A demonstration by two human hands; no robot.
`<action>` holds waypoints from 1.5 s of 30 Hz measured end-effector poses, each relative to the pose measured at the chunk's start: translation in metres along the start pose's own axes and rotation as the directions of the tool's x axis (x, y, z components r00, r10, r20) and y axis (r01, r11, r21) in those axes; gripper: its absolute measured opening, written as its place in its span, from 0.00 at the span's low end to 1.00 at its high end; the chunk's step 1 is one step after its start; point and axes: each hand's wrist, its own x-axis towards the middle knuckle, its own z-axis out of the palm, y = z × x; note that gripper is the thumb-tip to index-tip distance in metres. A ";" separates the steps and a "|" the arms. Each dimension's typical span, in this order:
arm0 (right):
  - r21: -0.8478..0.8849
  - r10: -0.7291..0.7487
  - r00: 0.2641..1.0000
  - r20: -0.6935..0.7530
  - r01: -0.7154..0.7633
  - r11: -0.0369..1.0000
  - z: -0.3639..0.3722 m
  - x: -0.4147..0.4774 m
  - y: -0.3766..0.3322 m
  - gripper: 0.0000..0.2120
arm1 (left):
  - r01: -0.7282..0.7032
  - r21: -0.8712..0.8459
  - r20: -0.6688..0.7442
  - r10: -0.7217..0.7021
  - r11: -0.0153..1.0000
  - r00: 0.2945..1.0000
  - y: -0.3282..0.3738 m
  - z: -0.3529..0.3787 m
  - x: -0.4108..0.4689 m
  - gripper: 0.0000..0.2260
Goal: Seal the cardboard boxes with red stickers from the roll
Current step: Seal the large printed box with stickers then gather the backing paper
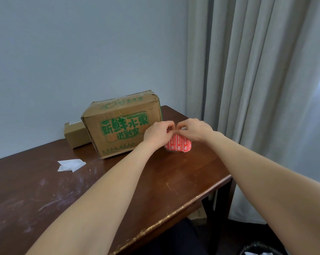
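A grey curtain [256,89] hangs beside a scuffed wooden table [155,181] bearing two cardboard boxes: a large box [122,126] printed in green, partly hiding a small box [76,135] at the wall. One roll of red stickers [179,144] stands just right of the large box. The left hand [158,130] and right hand [196,129] cover its top, curled fingertips pinching its upper edge. White paper scraps [70,165] lie at left.

My sticker roll [178,144] is red, with white print repeating in panels. The big box [122,124] is brown cardboard with bold green characters and orange fruit shapes; the small box [76,134] is plain brown with a white label. My desk [45,190] is dark red-brown wood, scuffed pale — paper scraps [70,165] white, curtain [256,89] grey.
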 end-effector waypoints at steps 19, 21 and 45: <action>0.185 0.025 0.999 0.020 -0.028 0.982 0.006 0.006 0.005 0.09 | -0.227 0.196 -0.177 0.262 0.954 0.949 -0.006 0.014 -0.006 0.07; 0.197 0.027 0.999 0.025 -0.031 0.980 0.006 0.005 0.005 0.10 | -0.242 0.221 -0.181 0.284 0.945 0.942 -0.007 0.015 -0.006 0.07; 0.139 -0.011 1.000 0.022 0.008 0.990 0.005 0.005 0.007 0.03 | 0.114 -0.144 0.017 -0.113 0.983 0.993 0.000 0.012 -0.004 0.06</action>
